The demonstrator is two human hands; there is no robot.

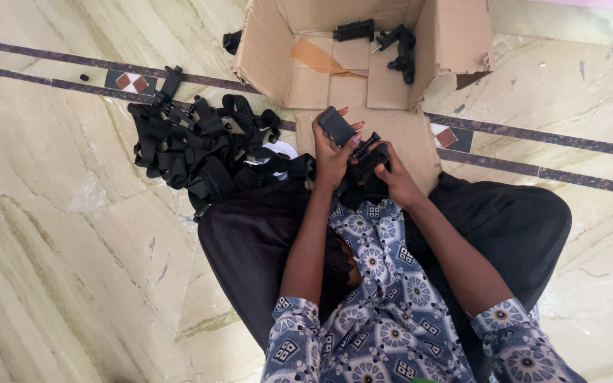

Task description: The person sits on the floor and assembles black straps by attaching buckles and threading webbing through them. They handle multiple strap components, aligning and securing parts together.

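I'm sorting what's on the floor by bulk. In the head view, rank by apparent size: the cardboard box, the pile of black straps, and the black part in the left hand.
1. cardboard box, largest.
2. pile of black straps.
3. black part in the left hand, smallest by far.

Left hand [333, 152], right hand [394, 177] clenched, together.

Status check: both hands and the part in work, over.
Left hand shut on small black rectangular plastic block. Right hand shut on black plastic clamp piece. Open cardboard box ahead, black strap pile at left.
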